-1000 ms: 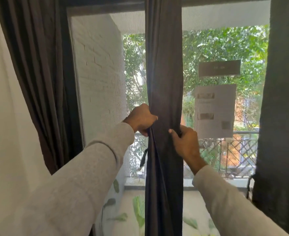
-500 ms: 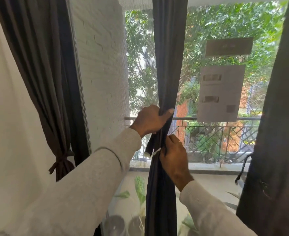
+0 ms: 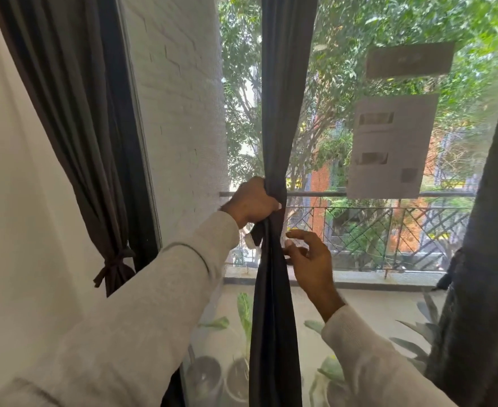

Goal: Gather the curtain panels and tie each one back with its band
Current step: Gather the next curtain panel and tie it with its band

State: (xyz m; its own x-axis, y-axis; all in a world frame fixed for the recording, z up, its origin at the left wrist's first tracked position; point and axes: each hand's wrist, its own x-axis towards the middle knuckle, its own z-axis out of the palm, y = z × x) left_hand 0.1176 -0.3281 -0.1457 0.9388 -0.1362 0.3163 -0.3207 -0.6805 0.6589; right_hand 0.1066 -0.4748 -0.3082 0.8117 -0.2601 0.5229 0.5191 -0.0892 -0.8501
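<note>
The middle curtain [image 3: 283,113] hangs gathered before the window [image 3: 359,69]. A left curtain [image 3: 74,113] by the wall is tied with its band [image 3: 111,264]; a right curtain [image 3: 488,259] hangs loose. Below stand pots [image 3: 203,377] with leafy plants. The left hand [image 3: 252,202] clamps its fingers round the middle curtain, the band end [image 3: 255,237] dangling beneath. The right hand [image 3: 310,259] hovers beside it, fingers apart and holding nothing.

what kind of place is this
Likely a room in a home, at a large balcony window: dark curtain panels hang inside, with a balcony railing, potted plants and trees beyond the glass.
</note>
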